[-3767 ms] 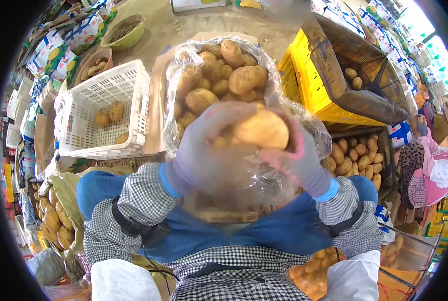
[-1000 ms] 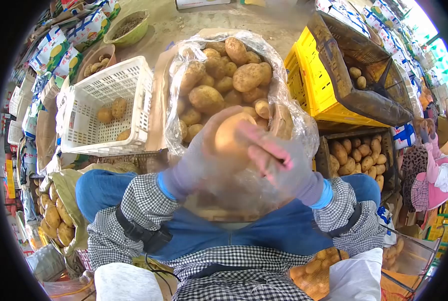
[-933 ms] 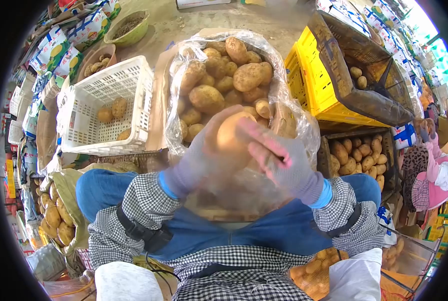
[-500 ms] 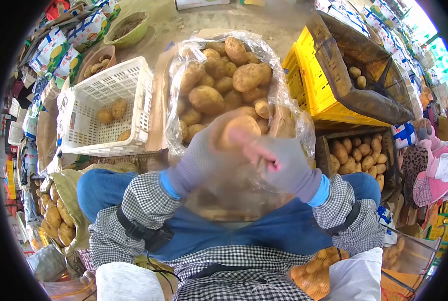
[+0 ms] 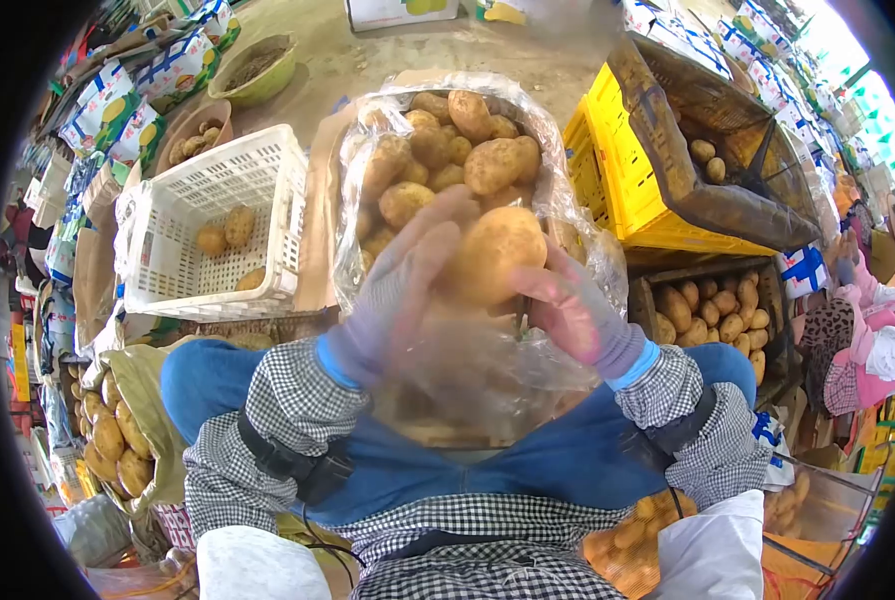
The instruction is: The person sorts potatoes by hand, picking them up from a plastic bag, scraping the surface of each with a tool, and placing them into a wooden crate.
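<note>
A large potato point(image 5: 502, 252) is between my hands, above a box lined with clear plastic point(image 5: 352, 215) and full of potatoes point(image 5: 427, 145). My right hand point(image 5: 577, 310), in a grey glove with bare fingertips, grips its right side. On the other side, my left hand point(image 5: 397, 290) is gloved too and smeared by motion. Its fingers stretch forward and look spread beside the potato; whether they touch it is hard to tell. Loose plastic point(image 5: 487, 370) hangs over the box's near side, between my knees.
At the left, a white crate point(image 5: 212, 300) holds a few potatoes. A brown crate point(image 5: 667, 165) rests on yellow crates point(image 5: 622, 160) at the right, above a dark crate of potatoes point(image 5: 722, 310). An open sack point(image 5: 162, 395) stands by my left knee, and a green basin point(image 5: 267, 75) farther off.
The potato has turned and moved slightly right, showing a broader face. My right hand has shifted from pointing across it to gripping its right side. My left hand's fingers have straightened.
</note>
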The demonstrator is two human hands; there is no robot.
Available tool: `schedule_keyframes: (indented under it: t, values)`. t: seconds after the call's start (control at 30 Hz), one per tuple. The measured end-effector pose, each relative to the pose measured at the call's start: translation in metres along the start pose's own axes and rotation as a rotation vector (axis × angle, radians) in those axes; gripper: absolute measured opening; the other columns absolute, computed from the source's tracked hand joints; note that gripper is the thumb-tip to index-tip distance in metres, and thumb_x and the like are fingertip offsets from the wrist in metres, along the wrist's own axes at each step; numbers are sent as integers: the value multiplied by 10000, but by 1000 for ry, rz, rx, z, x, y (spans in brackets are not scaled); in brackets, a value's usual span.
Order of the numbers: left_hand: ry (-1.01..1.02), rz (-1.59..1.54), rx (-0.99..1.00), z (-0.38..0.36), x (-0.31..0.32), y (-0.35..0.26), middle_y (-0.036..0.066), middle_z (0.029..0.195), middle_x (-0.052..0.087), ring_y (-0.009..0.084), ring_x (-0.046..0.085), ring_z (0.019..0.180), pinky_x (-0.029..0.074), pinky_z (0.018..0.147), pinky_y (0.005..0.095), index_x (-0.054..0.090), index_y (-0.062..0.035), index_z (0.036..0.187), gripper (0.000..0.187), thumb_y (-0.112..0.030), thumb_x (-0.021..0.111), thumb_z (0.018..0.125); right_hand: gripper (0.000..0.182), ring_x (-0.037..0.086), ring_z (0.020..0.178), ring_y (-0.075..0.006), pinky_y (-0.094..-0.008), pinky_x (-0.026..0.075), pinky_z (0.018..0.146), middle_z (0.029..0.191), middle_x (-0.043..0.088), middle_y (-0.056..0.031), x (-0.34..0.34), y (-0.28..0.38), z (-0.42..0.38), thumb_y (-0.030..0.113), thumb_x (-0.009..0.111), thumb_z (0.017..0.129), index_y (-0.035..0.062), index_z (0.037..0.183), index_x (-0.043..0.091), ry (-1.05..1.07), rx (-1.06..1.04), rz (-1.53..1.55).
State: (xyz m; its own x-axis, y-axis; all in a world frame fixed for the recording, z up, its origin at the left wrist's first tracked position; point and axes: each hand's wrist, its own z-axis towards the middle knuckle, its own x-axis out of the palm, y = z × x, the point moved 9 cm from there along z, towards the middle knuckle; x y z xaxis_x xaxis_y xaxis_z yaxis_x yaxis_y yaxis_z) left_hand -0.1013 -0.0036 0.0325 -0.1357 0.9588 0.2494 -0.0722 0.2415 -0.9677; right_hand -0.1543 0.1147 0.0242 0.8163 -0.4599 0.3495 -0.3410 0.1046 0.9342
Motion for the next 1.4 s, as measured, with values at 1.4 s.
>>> schedule_keyframes:
  t: [1.4]
  values:
    - [113,-980,-349,-11,24,21,113,1375,511,279,476,1288,378,1082,522,431,-113,1403,485,-376,465,998,452,646,827,-148,-261,511,667,1092,681,-110,19,34,-23,48,525,921,65,1372,516,-151,-537,-1104]
